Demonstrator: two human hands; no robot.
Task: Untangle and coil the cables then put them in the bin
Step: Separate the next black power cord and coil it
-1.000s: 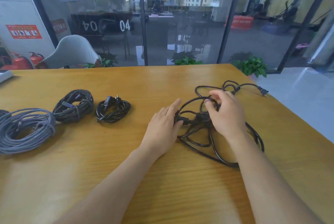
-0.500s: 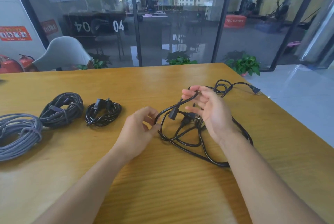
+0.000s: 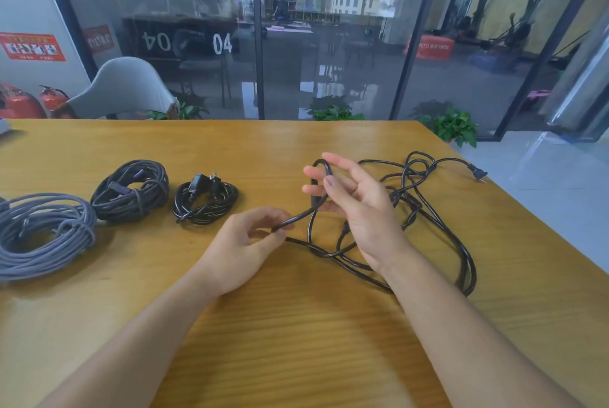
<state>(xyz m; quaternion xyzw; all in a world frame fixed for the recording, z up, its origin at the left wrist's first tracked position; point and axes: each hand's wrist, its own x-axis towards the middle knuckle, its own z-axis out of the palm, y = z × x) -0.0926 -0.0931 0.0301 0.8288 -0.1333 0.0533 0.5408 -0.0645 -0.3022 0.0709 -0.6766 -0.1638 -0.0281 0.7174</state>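
A tangled black power cable (image 3: 438, 226) sprawls over the right half of the wooden table (image 3: 296, 341), its plug (image 3: 478, 173) lying near the right edge. My left hand (image 3: 245, 246) pinches a strand of it between thumb and fingertips. My right hand (image 3: 359, 206) is raised above the tangle, fingers spread, with a loop of the same cable hooked over them. To the left lie three coiled cables: a small black one (image 3: 206, 200), a larger black one (image 3: 130, 190) and a big grey one (image 3: 43, 233). No bin is in view.
The table's right edge runs diagonally beside a tiled floor. A grey chair (image 3: 122, 91) stands behind the far edge at the left, with potted plants (image 3: 454, 127) and a glass wall beyond.
Both hands left the tabletop and lifted part of the tangle. My right hand rose with a loop over its fingers while my left hand drew a strand out to the left.
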